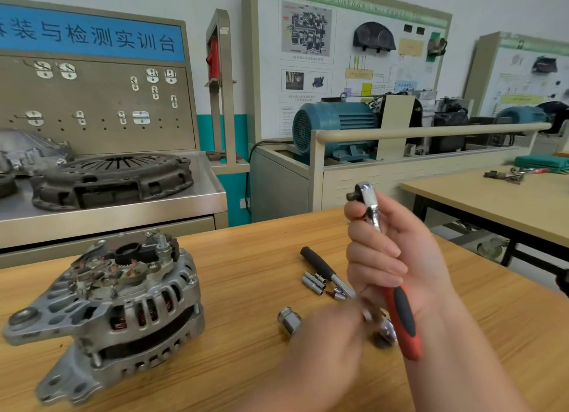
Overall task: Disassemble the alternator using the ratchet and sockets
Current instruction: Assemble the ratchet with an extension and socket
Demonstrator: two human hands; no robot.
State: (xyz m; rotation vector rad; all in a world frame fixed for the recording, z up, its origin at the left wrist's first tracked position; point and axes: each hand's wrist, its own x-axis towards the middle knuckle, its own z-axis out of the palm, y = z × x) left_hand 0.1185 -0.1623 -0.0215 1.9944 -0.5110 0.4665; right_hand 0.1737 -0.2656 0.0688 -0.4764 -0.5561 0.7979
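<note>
A silver alternator point(114, 307) lies on the wooden table point(246, 251) at the left, its rear electrical side facing up. My right hand point(388, 251) grips a ratchet point(400, 316) with a red and black handle, holding it upright above the table with its chrome head point(365, 193) on top. My left hand point(326, 341) is blurred, low over the table beside the ratchet handle; what it holds cannot be told. A large chrome socket point(289, 319) lies just left of that hand. Several small sockets point(317, 284) and a black-handled extension bar point(323, 267) lie behind it.
A steel workbench point(123, 208) behind the table carries a clutch pressure plate point(114, 177) and a pegboard. A blue electric motor point(332, 128) stands on a training rig at the back. A second wooden table point(492, 202) with small parts is at the right.
</note>
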